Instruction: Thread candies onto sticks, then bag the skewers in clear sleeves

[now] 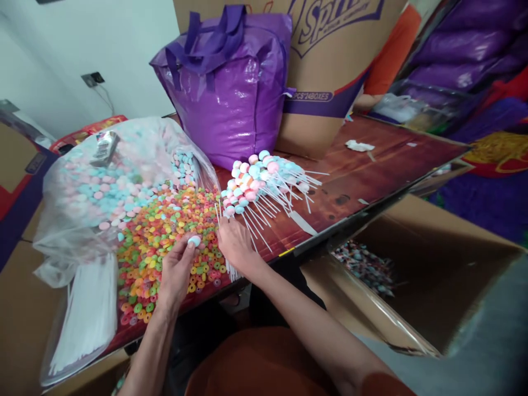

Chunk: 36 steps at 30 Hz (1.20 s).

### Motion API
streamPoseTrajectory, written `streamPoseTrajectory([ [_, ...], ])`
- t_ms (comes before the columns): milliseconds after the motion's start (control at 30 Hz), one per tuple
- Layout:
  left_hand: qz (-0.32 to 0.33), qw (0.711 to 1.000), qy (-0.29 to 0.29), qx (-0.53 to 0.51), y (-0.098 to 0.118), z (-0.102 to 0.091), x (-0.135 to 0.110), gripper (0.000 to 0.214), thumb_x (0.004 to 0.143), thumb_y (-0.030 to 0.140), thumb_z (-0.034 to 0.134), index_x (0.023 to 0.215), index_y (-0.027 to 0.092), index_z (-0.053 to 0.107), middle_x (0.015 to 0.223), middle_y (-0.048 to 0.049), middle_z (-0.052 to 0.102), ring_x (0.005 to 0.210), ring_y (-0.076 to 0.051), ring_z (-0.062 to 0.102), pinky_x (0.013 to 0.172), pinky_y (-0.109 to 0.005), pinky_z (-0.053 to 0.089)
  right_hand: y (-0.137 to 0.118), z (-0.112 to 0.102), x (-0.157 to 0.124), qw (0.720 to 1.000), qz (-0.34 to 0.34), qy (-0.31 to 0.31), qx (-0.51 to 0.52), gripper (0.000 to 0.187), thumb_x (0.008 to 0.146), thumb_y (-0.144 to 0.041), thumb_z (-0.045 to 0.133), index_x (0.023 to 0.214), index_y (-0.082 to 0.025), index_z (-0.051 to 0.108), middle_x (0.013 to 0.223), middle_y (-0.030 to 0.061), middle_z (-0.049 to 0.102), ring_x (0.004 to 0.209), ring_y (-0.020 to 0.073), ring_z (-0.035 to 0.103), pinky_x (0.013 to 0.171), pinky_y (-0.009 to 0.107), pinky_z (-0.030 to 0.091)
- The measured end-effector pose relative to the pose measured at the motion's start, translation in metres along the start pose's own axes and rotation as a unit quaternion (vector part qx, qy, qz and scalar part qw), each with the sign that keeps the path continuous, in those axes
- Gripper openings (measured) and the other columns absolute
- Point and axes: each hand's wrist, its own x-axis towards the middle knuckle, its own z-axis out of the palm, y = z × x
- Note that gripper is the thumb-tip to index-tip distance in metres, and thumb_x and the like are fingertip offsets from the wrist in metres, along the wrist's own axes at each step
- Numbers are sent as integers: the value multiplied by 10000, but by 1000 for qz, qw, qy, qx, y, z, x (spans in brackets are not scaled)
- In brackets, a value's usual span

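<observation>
Across the reddish-brown table [396, 142], glossy and dark-spotted, a loose spread of bright rings [173, 220], with a clear bag [74, 236] full of pastel candies just behind and to the left. At the near left corner, a packed white bundle [88, 319]. Over the rings, left hand [174, 270] pinched on a pale candy [193, 241]; just beside, right hand [237, 242] closed on a few white sticks [233, 270], showing above and below the fist. Beyond it, a heap of lollipops [251, 176], heads mostly left, stems pointing right. Farther back, a purple bag [231, 104] beside a tall carton [307, 124], and to the right a crumpled scrap [358, 146]. At back left, a pale wall [132, 44] with a socket [93, 80] and cord. Below the table's right side, an open box [433, 264] holding small blurred pieces, above grey floor [490, 330]. Behind the carton, another person's orange sleeve [390, 52]; at far right, stacked purple sacks [462, 49].
</observation>
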Motion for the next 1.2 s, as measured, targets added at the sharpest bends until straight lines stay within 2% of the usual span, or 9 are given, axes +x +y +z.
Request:
streamPoseTrajectory([
  [167, -35, 999, -11, -36, 4, -2, 2, 410, 633, 381, 865, 993, 218, 758, 1017, -39, 763, 860, -167, 716, 890, -315, 517, -11, 2, 12, 999, 24, -37, -24, 349, 934, -17, 346, 1100, -71, 648, 1002, 219, 696, 939, 289, 713, 723, 342, 540],
  [367, -3, 997, 3, -82, 2, -1, 10, 351, 614, 344, 881, 922, 220, 764, 933, -19, 762, 791, -156, 723, 829, -289, 534, -11, -4, 22, 997, 51, -53, -5, 232, 886, -82, 509, 1058, -100, 664, 928, 197, 713, 898, 269, 713, 726, 310, 517],
  [500, 21, 996, 47, -75, 7, -2, 17, 344, 616, 366, 871, 899, 203, 762, 902, -30, 756, 715, -151, 705, 737, -286, 545, 4, 0, 22, 990, 75, -7, 122, 210, 808, -110, 545, 978, -135, 666, 838, 120, 706, 815, 241, 685, 704, 300, 486],
  [567, 37, 994, 73, -72, 10, -2, 21, 355, 595, 352, 881, 894, 202, 761, 901, -29, 755, 698, -143, 689, 713, -286, 542, 10, 3, 18, 965, 66, 12, 254, 182, 759, -121, 539, 895, -152, 655, 784, 73, 681, 736, 212, 654, 668, 288, 472],
  [667, 49, 991, 91, -81, 11, -4, 28, 342, 603, 321, 878, 907, 215, 762, 903, -19, 756, 704, -124, 667, 697, -265, 527, 11, 6, 4, 890, 18, 3, 457, 103, 724, -164, 529, 770, -177, 620, 718, 24, 615, 650, 171, 587, 601, 263, 444],
  [733, 50, 990, 92, -93, 10, -4, 33, 317, 624, 314, 867, 908, 223, 762, 898, -12, 756, 721, -121, 666, 711, -262, 519, 7, 5, -8, 849, -19, -26, 527, 69, 761, -215, 538, 730, -196, 597, 672, -4, 555, 599, 149, 529, 555, 249, 409],
  [800, 48, 989, 90, -111, 10, -4, 36, 295, 620, 304, 868, 883, 224, 763, 889, -9, 755, 742, -124, 669, 735, -264, 514, 0, 4, -20, 833, -37, -66, 547, 141, 835, -279, 534, 716, -214, 569, 614, -32, 473, 535, 133, 453, 506, 243, 363],
  [933, 41, 986, 85, -141, 13, -6, 40, 281, 591, 297, 882, 834, 218, 767, 862, -9, 753, 753, -124, 666, 744, -257, 509, -8, 4, -35, 868, -66, -78, 486, 259, 945, -338, 461, 757, -217, 591, 607, -34, 427, 535, 136, 410, 504, 253, 329],
  [1200, 43, 989, 66, -124, 13, -12, 38, 314, 587, 313, 884, 866, 216, 779, 886, -18, 764, 810, -144, 672, 782, -277, 516, -4, 12, -30, 899, -111, -83, 415, 312, 968, -288, 420, 985, -169, 708, 725, 21, 629, 617, 145, 529, 604, 254, 397],
])
